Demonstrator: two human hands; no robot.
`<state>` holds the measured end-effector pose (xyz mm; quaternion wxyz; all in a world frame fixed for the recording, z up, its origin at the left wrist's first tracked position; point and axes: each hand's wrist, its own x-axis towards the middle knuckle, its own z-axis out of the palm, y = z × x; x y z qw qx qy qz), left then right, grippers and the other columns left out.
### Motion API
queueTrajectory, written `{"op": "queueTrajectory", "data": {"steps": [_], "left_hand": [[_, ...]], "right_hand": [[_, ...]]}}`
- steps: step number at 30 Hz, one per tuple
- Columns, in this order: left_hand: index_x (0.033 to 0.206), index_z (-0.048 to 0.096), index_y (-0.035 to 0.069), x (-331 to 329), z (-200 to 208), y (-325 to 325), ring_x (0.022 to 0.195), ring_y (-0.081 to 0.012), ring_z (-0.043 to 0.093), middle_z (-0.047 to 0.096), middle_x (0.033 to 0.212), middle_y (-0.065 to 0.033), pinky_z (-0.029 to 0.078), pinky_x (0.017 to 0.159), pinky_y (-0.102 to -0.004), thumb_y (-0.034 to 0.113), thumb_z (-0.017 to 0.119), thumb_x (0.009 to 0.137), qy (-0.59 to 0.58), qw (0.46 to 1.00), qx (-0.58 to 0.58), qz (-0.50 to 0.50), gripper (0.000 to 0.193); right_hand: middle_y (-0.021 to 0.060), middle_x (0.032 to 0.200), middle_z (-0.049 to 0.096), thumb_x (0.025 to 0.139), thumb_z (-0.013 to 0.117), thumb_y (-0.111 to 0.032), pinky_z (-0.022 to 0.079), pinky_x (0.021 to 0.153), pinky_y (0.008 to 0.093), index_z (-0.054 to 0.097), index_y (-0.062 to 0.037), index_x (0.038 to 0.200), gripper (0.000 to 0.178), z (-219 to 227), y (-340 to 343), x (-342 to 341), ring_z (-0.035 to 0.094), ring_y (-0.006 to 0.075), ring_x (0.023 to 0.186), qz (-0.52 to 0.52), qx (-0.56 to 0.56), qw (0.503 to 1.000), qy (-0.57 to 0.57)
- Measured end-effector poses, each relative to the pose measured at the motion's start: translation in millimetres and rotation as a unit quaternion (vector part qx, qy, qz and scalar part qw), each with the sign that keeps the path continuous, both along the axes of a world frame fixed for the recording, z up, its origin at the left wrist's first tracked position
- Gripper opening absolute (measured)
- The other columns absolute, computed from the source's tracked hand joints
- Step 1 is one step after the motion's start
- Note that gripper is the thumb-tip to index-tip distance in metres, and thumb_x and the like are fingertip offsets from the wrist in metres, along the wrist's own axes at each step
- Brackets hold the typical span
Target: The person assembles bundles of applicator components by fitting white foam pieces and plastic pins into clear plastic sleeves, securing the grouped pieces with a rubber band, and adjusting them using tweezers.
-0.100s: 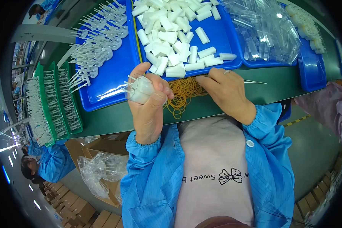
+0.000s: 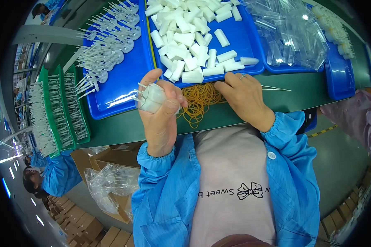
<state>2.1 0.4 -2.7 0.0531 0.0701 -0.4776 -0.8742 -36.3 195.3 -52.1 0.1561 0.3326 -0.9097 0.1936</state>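
My left hand [image 2: 160, 123] is closed round a translucent whitish plastic piece [image 2: 153, 99] with a rounded body and several thin prongs pointing left; its index finger is raised. At the right edge of a pile of yellow-brown rubber bands [image 2: 198, 99], my right hand [image 2: 248, 99] bends its fingers down against the table. Its thumb and fingertips are drawn together, and what lies between them is hidden. Just beyond that hand, a thin metal tool like tweezers [image 2: 278, 89] sticks out to the right.
Ahead stands a blue tray [image 2: 249, 45] of white blocks. To its left, another blue tray [image 2: 130, 68] holds pronged pieces; green racks [image 2: 55, 111] of white parts stand farther left. Clear plastic pieces [image 2: 290, 37] fill a tray at right. An open carton [image 2: 121, 206] sits below the table edge.
The right hand has shifted very slightly at the edge of the rubber bands. The left hand keeps its hold on the plastic piece; the whole view has moved a little.
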Motion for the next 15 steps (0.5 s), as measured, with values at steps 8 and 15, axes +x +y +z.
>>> {"op": "queueTrajectory", "data": {"steps": [8, 15], "left_hand": [[0.128, 0.041, 0.003, 13, -12, 5, 0.069, -0.0095, 0.054, 0.055, 0.078, -0.0019, 0.047, 0.062, -0.0226, -0.001, 0.074, 0.069, -0.051, 0.988, -0.136, -0.053, 0.068], [0.141, 0.027, 0.006, 8, -27, 44, 0.075, -0.0074, 0.054, 0.056, 0.089, -0.0027, 0.045, 0.064, -0.0205, 0.005, 0.081, 0.066, -0.062, 0.954, -0.147, -0.254, 0.092]], "right_hand": [[0.0064, 0.078, 0.052, 0.077, 0.066, -0.005, 0.041, 0.054, 0.0353, 0.057, -0.0065, 0.083, 0.01, 17, 12, 4, 0.055, 0.0255, 0.065, -0.059, -0.231, 0.955, -0.176], [0.0084, 0.081, 0.053, 0.075, 0.067, -0.003, 0.043, 0.058, 0.0327, 0.057, -0.0038, 0.08, 0.011, 39, 3, 8, 0.054, 0.0247, 0.068, -0.042, -0.27, 0.951, -0.145]]}}
